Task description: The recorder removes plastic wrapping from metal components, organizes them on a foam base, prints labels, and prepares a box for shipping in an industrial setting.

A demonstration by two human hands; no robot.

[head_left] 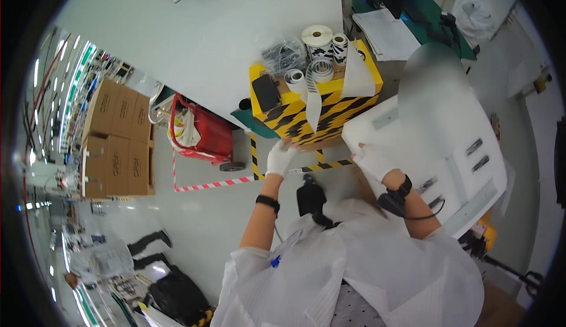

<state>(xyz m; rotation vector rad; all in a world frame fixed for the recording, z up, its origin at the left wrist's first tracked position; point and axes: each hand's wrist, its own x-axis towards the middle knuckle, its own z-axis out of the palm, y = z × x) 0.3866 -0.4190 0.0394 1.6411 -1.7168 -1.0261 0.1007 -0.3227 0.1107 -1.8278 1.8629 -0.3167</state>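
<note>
Two gloved hands at work: left hand (279, 157) pinches the label strip (313, 104) hanging off the yellow-black striped box (330, 114), right hand (371, 160) grips the white panel's (436, 132) edge beside it; labelling step, next probably peeling one cleanly.

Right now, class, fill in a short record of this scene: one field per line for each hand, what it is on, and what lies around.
Left hand: white glove, fingers on the strip of label backing that hangs from the box
Right hand: white glove, gripping the edge of a large white panel
Box: yellow with black stripes, upright, ahead of both hands
On the box: label rolls, a black device
Left of the box: red bag, stacked cartons
Floor: striped tape
Far right: a person at a green desk
</note>
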